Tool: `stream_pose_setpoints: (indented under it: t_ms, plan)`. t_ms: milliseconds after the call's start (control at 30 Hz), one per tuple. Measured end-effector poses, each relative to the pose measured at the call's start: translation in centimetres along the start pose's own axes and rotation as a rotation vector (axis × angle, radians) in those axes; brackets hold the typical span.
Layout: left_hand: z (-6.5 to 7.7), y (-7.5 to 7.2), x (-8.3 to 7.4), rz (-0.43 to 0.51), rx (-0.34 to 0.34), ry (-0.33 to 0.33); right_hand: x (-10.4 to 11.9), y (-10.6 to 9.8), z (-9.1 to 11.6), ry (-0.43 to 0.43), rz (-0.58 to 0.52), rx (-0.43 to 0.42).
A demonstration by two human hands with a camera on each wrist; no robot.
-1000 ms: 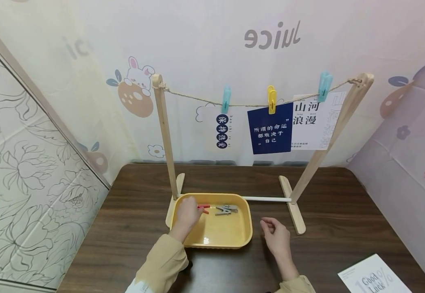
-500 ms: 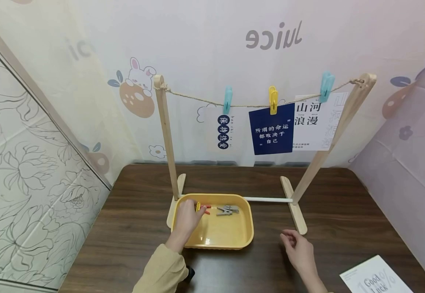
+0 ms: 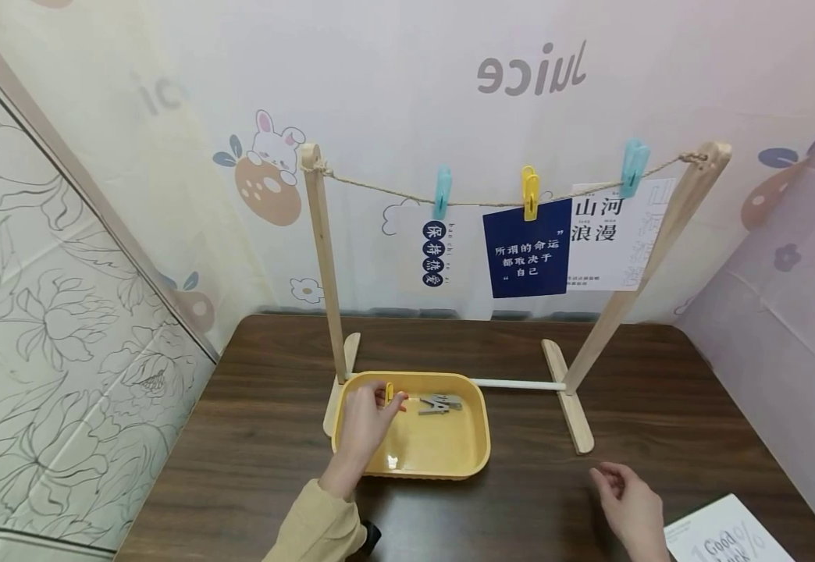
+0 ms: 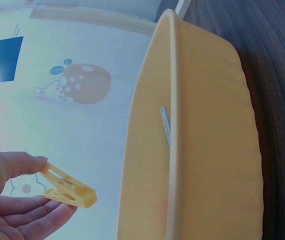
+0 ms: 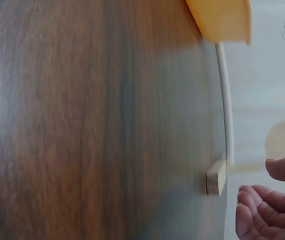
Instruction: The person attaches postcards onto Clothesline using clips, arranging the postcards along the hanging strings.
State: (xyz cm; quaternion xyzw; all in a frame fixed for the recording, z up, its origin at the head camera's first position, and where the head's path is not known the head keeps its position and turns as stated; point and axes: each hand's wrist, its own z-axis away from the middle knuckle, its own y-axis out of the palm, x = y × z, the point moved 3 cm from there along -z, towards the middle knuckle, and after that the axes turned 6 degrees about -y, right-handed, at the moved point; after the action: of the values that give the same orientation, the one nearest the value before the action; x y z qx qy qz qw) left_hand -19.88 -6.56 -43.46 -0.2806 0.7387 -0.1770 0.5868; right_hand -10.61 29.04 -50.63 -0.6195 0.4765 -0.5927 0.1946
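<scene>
My left hand [image 3: 367, 415] is over the left side of a yellow plastic tray [image 3: 418, 457]. It pinches a yellow clothes peg [image 4: 71, 189] between thumb and fingers; the left wrist view shows the peg above the tray's rim. Grey pegs [image 3: 441, 403] lie in the tray, and a bit of red peg [image 3: 405, 396] shows beside my left fingertips. Over the table on the right, my right hand [image 3: 631, 503] holds nothing, its fingers loosely curled and the thumb apart from them. Close to its right lies a white "Good Luck" card [image 3: 752, 538].
Behind the tray stands a wooden frame [image 3: 325, 265] with a sagging string [image 3: 379, 190]. From it hang a pale card [image 3: 411, 265], a dark blue card [image 3: 528, 285] and a white card [image 3: 607, 261], under blue and yellow pegs. A white bar [image 3: 516, 383] joins the frame's feet.
My right hand has moved right and nearer, from beside the tray to beside the white card. My left hand has lifted slightly with the yellow peg, which now shows.
</scene>
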Motion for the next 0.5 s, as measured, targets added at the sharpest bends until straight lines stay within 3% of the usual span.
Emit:
stream_pose_setpoints:
  t_ms: [300, 500]
  plan:
    - [0.3, -0.4, -0.8, 0.063, -0.034, -0.016, -6.5, 0.1, 0.0, 0.246, 0.08, 0.023]
    - [0.7, -0.8, -1.3, 0.119, -0.078, -0.004, -7.4, -2.0, 0.2, 0.384, 0.114, 0.058]
